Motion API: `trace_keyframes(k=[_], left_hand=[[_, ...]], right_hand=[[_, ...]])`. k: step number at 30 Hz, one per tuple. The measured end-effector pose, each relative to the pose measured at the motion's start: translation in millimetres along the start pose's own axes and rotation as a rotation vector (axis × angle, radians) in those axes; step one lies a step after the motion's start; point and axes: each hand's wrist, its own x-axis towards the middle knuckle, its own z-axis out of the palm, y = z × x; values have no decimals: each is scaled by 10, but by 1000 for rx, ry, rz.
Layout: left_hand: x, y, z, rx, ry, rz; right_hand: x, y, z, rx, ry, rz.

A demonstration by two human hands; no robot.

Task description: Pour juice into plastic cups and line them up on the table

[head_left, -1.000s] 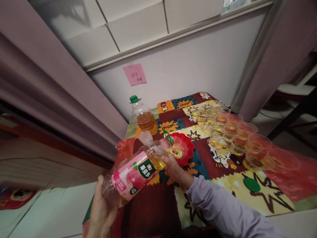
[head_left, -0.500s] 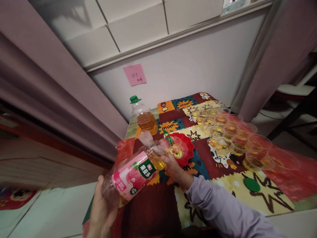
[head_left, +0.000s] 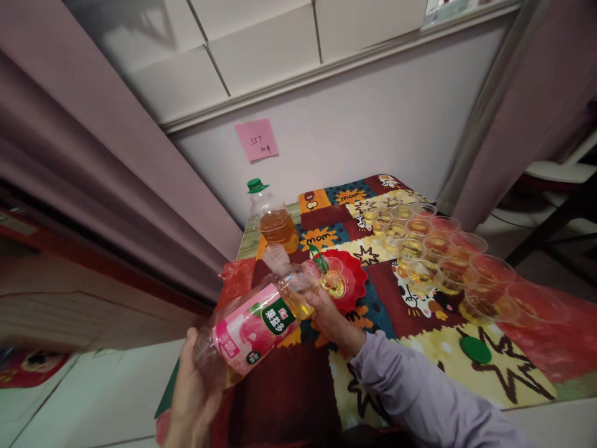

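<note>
My left hand (head_left: 193, 392) grips the base of a clear juice bottle (head_left: 259, 317) with a pink label, tilted so its open neck points at a small clear cup (head_left: 332, 272). The cup stands on a red plate (head_left: 352, 280). My right hand (head_left: 329, 314) is closed around the bottle's neck end, just below the cup. Yellow juice lies in the bottle's lower side near the neck. A loose green cap (head_left: 476, 349) lies on the patterned tablecloth (head_left: 420, 348) to the right of my right arm.
A second juice bottle (head_left: 273, 218) with a green cap stands at the table's far left corner. Several clear cups (head_left: 438, 258) with yellow juice stand in rows at the right. An upturned empty cup (head_left: 277, 256) lies behind the tilted bottle. A pink note (head_left: 257, 139) sticks to the wall.
Almost nothing differs; both hands keep the bottle tilted over the cup, and the view has shifted very slightly.
</note>
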Motion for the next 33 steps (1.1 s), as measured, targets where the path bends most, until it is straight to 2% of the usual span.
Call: trace_keyframes(k=[4, 8, 15, 23, 27, 33], left_hand=[[-42, 24, 65, -11, 36, -3], [-13, 6, 51, -9, 54, -13], [45, -17, -12, 4, 46, -20], [7, 28, 16, 28, 17, -27], [-5, 30, 32, 27, 50, -19], [-12, 35, 44, 28, 41, -18]], right_hand=[[-3, 44, -28, -2, 4, 10], [2, 60, -36, 2, 19, 11], [10, 48, -33, -29, 7, -25], [-20, 1, 19, -11, 49, -4], [-36, -24, 29, -29, 65, 28], [-29, -22, 15, -70, 69, 3]])
